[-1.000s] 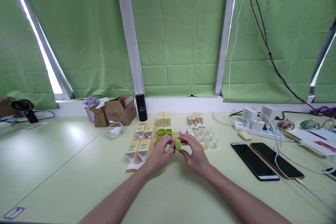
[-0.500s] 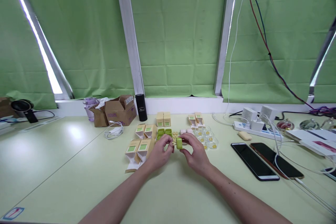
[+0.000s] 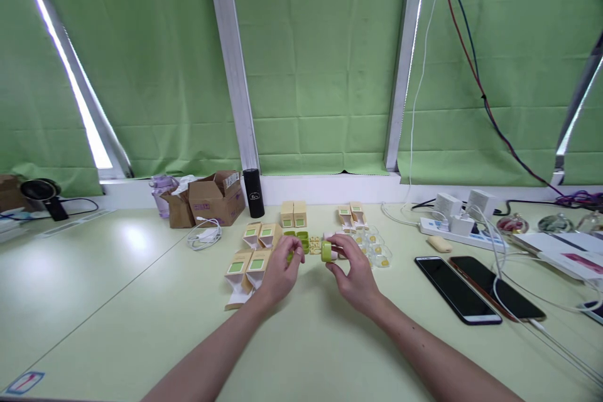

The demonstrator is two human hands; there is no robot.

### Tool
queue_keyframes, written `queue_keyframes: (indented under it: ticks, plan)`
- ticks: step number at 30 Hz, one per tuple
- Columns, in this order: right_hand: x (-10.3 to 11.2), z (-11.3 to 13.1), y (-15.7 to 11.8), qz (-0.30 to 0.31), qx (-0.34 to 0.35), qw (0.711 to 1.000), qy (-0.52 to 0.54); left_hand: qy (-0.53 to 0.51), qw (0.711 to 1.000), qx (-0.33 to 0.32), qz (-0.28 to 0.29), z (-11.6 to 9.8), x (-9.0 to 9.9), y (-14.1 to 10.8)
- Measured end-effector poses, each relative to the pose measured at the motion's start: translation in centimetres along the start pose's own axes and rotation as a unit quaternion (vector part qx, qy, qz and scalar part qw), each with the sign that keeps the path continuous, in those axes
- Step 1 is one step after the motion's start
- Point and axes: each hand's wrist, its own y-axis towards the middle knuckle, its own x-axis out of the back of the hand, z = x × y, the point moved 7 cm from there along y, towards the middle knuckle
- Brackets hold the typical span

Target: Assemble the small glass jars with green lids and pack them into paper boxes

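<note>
My right hand (image 3: pixel 351 270) pinches a small green block-like piece (image 3: pixel 326 251) between thumb and fingers, with a pale part showing on its right side. My left hand (image 3: pixel 281 267) is curled over the front of a group of green square pieces (image 3: pixel 302 236). Some green shows between its thumb and fingers, at a green piece (image 3: pixel 289 257) mostly covered by them. Between the hands, small yellow pieces (image 3: pixel 315 243) lie in a cluster. Clear plastic cups with yellow centres (image 3: pixel 372 245) stand just beyond my right hand.
Opened beige boxes with green labels (image 3: pixel 257 262) stand left of my left hand; more beige boxes (image 3: pixel 293 214) are behind. A black bottle (image 3: pixel 253 193) and brown carton (image 3: pixel 217 199) stand at the back. Phones (image 3: pixel 456 289), cables and a power strip (image 3: pixel 464 237) occupy the right.
My hands have moved apart. The left one has shifted left to the green pieces, leaving the piece in my right hand, which has turned and moved slightly right.
</note>
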Motion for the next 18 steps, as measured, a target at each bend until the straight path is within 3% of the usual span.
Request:
queue_keyframes:
  ticks: [3, 9, 18]
  plan:
    - [0.1, 0.3, 0.0, 0.012, 0.0, 1.0, -0.021, 0.039, 0.997, -0.057, -0.018, -1.2, 0.2, -0.2]
    - [-0.1, 1.0, -0.1, 0.033, 0.042, 0.997, -0.061, 0.096, 0.983, -0.159, 0.006, -3.5, -0.4, -1.0]
    - [0.0, 1.6, -0.2, 0.035, 0.131, 0.985, -0.106, 0.095, 0.978, -0.186, 0.024, -3.1, -1.0, -1.1]
